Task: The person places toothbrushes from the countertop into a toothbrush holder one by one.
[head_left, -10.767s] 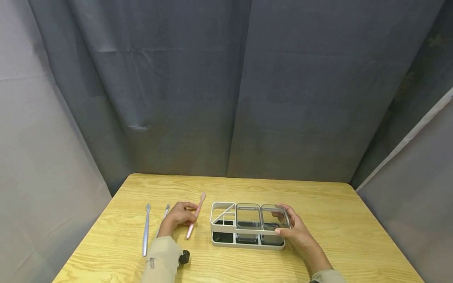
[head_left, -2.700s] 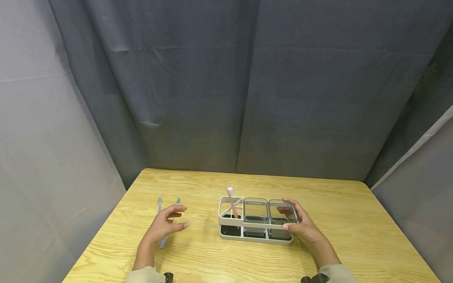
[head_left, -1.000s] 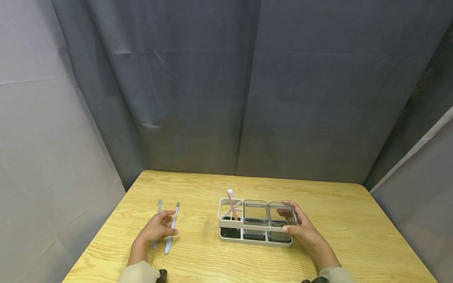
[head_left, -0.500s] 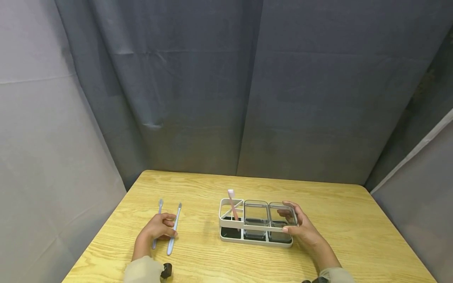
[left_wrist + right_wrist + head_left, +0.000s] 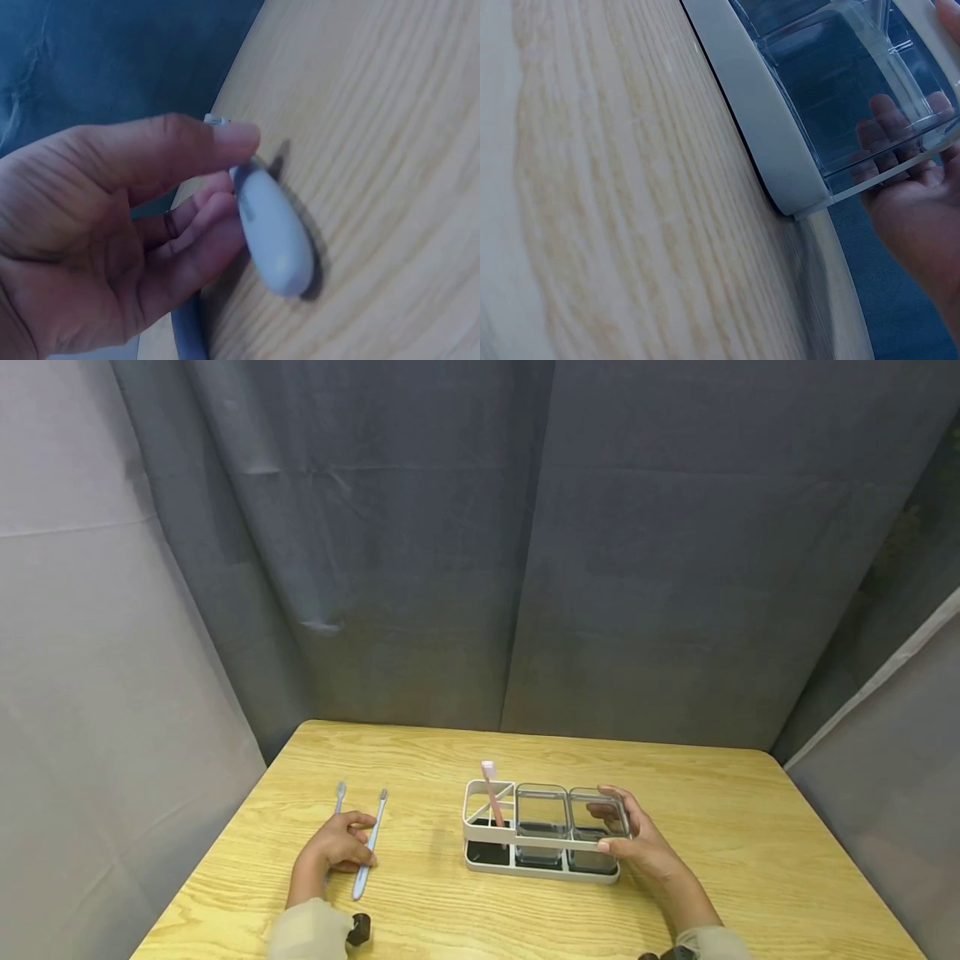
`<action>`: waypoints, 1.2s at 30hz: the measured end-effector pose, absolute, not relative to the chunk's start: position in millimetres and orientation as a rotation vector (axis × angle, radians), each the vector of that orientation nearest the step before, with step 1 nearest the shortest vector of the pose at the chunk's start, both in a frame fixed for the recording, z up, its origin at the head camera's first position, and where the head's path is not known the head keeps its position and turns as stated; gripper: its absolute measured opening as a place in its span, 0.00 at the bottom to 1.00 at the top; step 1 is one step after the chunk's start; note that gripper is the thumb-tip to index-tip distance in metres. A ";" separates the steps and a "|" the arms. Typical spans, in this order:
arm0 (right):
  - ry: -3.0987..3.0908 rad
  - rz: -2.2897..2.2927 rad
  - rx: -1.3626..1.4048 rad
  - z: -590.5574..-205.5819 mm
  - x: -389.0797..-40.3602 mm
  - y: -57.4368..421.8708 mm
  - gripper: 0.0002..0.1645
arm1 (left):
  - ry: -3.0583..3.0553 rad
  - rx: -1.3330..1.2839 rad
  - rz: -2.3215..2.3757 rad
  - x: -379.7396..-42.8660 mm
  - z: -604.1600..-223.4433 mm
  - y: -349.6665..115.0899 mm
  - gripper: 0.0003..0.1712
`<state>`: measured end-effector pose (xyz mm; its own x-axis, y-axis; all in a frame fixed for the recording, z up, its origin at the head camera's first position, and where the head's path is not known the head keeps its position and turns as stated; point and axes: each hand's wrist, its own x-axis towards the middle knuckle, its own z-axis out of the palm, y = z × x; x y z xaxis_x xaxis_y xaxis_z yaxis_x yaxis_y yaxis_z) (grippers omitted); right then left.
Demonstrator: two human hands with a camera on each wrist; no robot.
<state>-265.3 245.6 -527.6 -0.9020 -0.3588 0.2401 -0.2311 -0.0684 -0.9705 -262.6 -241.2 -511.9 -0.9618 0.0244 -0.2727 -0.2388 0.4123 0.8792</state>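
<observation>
My left hand (image 5: 333, 845) pinches a light blue toothbrush (image 5: 358, 885) between thumb and fingers. In the left wrist view its thick handle end (image 5: 276, 240) juts out past the thumb, close over the tabletop. A second bluish toothbrush (image 5: 340, 795) lies just left, partly hidden under that hand. My right hand (image 5: 651, 853) grips the right end of a white toothbrush holder (image 5: 543, 874) with two clear cups. Behind a clear cup (image 5: 825, 82), right-hand fingers show through in the right wrist view. A pink toothbrush (image 5: 492, 800) stands tilted in the holder's divided left compartment, head up.
The wooden table (image 5: 690, 802) has rounded back corners. Dark grey curtains (image 5: 405, 568) hang behind it, and paler cloth (image 5: 97, 693) hangs at the sides.
The pink toothbrush went from the table into the holder's left compartment. My left hand has since come down on the blue toothbrush and pinched it. The right hand keeps its grip.
</observation>
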 end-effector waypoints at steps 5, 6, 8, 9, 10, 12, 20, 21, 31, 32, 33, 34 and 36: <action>2.080 -2.138 -0.633 -529.2 -265.3 244.7 0.49 | 2.464 -0.187 1.542 -263.2 -513.9 -238.7 0.39; 2.082 -2.136 -0.636 -529.6 -265.3 244.8 0.49 | 2.472 -0.188 1.535 -263.2 -514.3 -238.6 0.39; 2.084 -2.129 -0.644 -529.5 -265.2 244.9 0.49 | 2.481 -0.191 1.526 -263.4 -514.8 -238.5 0.38; 2.081 -2.127 -0.648 -529.6 -265.2 245.1 0.49 | 2.476 -0.186 1.526 -263.3 -515.2 -238.7 0.38; 2.077 -2.126 -0.650 -529.6 -265.2 245.3 0.49 | 2.464 -0.183 1.531 -262.9 -514.9 -238.5 0.38; 2.070 -2.127 -0.650 -529.2 -265.0 245.4 0.49 | 2.437 -0.160 1.543 -262.2 -514.8 -238.6 0.37; 2.047 -2.156 -0.670 -525.5 -263.2 243.4 0.48 | 2.325 -0.104 1.648 -258.9 -516.3 -237.9 0.38; 2.044 -2.155 -0.680 -525.3 -262.5 243.0 0.48 | 2.314 -0.099 1.665 -258.4 -517.0 -237.7 0.38; 2.044 -2.157 -0.682 -526.9 -262.0 241.5 0.48 | 2.258 -0.043 1.776 -257.6 -522.7 -229.6 0.40; 2.049 -2.155 -0.683 -526.5 -262.1 241.5 0.48 | 2.249 -0.044 1.786 -257.7 -523.0 -228.4 0.40; 2.050 -2.156 -0.685 -526.3 -262.4 241.6 0.48 | 2.236 -0.043 1.797 -257.5 -522.9 -227.2 0.40; 2.049 -2.158 -0.689 -525.9 -262.5 241.7 0.48 | 2.225 -0.038 1.808 -257.4 -522.5 -226.0 0.40; 2.043 -2.166 -0.695 -525.4 -262.9 241.8 0.48 | 2.210 -0.019 1.826 -257.1 -520.8 -223.7 0.40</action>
<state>-262.9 241.8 -525.4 -0.8932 -0.3628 0.2657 -0.2441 -0.1052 -0.9640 -257.1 -223.7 -520.8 -0.9625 0.1626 -0.2171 -0.1825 0.2039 0.9618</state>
